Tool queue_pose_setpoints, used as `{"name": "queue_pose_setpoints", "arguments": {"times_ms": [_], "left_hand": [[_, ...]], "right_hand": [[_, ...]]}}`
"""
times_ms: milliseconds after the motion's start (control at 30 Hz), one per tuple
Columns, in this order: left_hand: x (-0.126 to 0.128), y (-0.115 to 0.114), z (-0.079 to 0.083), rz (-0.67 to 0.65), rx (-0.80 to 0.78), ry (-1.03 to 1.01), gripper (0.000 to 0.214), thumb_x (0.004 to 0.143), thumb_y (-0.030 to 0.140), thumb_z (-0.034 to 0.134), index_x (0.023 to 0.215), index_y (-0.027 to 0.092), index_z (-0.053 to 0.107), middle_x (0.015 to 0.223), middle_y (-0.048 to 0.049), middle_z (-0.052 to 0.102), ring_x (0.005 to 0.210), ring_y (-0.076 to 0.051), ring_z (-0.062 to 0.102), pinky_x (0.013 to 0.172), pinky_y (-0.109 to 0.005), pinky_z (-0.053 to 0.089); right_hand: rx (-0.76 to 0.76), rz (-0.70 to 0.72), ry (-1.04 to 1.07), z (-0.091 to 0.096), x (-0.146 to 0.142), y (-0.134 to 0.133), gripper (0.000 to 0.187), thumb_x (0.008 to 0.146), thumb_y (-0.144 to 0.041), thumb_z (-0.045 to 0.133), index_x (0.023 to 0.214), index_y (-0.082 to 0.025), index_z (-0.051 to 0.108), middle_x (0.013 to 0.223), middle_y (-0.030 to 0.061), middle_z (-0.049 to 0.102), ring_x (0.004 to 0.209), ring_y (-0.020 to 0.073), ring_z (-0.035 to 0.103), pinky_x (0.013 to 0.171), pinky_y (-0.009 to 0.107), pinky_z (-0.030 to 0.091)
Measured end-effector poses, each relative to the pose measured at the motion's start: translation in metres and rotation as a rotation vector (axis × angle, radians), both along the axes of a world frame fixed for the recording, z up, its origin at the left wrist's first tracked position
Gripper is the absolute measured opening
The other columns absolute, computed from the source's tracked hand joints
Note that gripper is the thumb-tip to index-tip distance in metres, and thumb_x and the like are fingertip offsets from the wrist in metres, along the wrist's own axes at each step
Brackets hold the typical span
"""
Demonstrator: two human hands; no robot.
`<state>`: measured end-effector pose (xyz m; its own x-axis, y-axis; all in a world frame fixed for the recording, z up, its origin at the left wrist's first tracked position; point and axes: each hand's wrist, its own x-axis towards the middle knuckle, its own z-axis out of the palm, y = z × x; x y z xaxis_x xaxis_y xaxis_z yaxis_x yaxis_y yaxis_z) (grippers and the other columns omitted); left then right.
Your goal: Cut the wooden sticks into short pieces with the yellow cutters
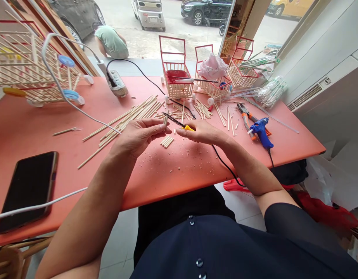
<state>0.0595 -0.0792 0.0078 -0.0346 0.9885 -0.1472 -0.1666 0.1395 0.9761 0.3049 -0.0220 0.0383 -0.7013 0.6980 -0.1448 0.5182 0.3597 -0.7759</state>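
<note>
My left hand (139,133) is closed in a pinch on a short wooden stick (166,117) that points up over the orange table (179,170). My right hand (202,132) grips a yellow-handled tool (188,127) with a thin dark tip (172,118) that reaches to the stick; its black cord (225,164) runs off the table's near edge. A small bundle of cut sticks (167,141) lies just under both hands. Long wooden sticks (129,116) are spread to the left of them.
A blue glue gun (262,131) and orange pliers (245,114) lie at the right. Small stick-built carts (176,77) stand at the back, a larger one (30,69) at far left. A black phone (29,190) with white cable sits near left, a power strip (117,82) behind.
</note>
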Motion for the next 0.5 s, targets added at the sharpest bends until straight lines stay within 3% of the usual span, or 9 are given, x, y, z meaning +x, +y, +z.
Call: {"name": "queue_pose_setpoints", "arguments": {"times_ms": [233,500], "left_hand": [[0.006,-0.005,0.011,-0.013,-0.035,0.055,0.048,0.050,0.042,0.115,0.084,0.018,0.091,0.083,-0.0120,0.088,0.089,-0.031,0.087,0.104,-0.048,0.070],[0.008,-0.007,0.014,0.002,-0.085,0.066,0.046,0.051,0.036,0.113,0.087,0.018,0.091,0.082,-0.0112,0.086,0.093,-0.032,0.087,0.105,-0.049,0.069]], "right_hand": [[-0.035,0.063,-0.102,0.009,0.005,0.002,0.057,0.107,-0.072,0.071,0.087,-0.021,0.055,0.080,-0.0029,0.055,0.073,0.0123,0.049,0.068,0.028,0.031],[-0.072,0.073,-0.126,0.007,0.004,0.002,0.053,0.109,-0.069,0.067,0.088,-0.022,0.054,0.080,-0.0026,0.055,0.070,0.0126,0.049,0.064,0.027,0.034]]}}
